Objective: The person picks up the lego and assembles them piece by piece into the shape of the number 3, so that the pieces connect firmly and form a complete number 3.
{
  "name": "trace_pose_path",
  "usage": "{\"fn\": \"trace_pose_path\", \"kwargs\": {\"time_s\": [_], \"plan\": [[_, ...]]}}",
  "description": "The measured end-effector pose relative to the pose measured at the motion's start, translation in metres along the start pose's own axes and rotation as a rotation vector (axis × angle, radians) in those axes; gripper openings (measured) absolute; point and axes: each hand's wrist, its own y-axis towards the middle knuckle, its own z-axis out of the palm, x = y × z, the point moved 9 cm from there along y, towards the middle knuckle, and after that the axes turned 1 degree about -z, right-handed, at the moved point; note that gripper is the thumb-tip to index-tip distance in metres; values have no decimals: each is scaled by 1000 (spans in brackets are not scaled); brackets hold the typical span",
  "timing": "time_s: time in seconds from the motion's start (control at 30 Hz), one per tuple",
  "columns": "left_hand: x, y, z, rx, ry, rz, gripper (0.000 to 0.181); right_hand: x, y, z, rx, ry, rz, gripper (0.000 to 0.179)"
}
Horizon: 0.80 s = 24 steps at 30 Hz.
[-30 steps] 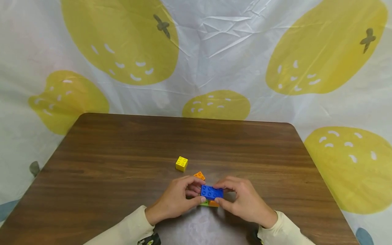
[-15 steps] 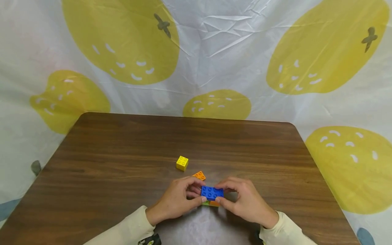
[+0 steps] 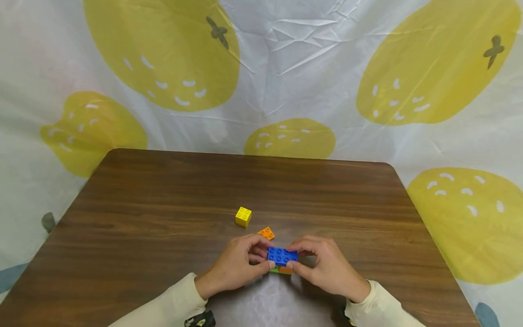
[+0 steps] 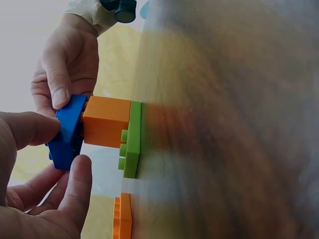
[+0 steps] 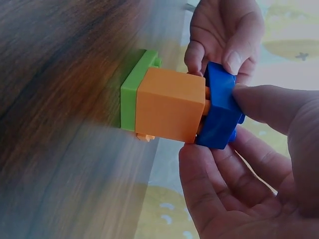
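Observation:
Both hands hold a blue toy building brick [image 3: 282, 256] with two rows of studs, close to the near side of the table. My left hand [image 3: 241, 261] pinches its left end between thumb and fingers; my right hand [image 3: 323, 265] pinches the right end the same way. Under the brick is a block-shaped orange brick [image 5: 172, 104], which stands on one end of a flat green brick [image 4: 132, 154]. In the right wrist view, orange studs show in a narrow gap below the tilted blue brick. Bare green studs face the left wrist camera.
A flat orange brick [image 3: 267, 233] lies just beyond the left fingers, and a yellow brick [image 3: 243, 217] sits farther back on the brown wooden table [image 3: 171, 195]. Behind the table hangs a white cloth [image 3: 294, 81] printed with yellow fruit.
Between the fingertips the blue brick has shifted very slightly, and more of its studs show now. Both hands have stayed in nearly the same place.

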Motion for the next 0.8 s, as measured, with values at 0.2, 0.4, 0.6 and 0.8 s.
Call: {"fn": "trace_pose_path", "kwargs": {"time_s": [0.2, 0.4, 0.6, 0.8], "plan": [[1, 0, 0, 2, 12, -5, 33, 1, 0, 0, 2, 6, -3, 26], [2, 0, 0, 2, 22, -3, 33, 0, 1, 0, 15, 7, 15, 25], [3, 1, 1, 5, 9, 1, 32, 0, 3, 0, 18, 5, -1, 25], [3, 1, 1, 7, 9, -1, 32, 1, 4, 0, 25, 27, -14, 22]]}}
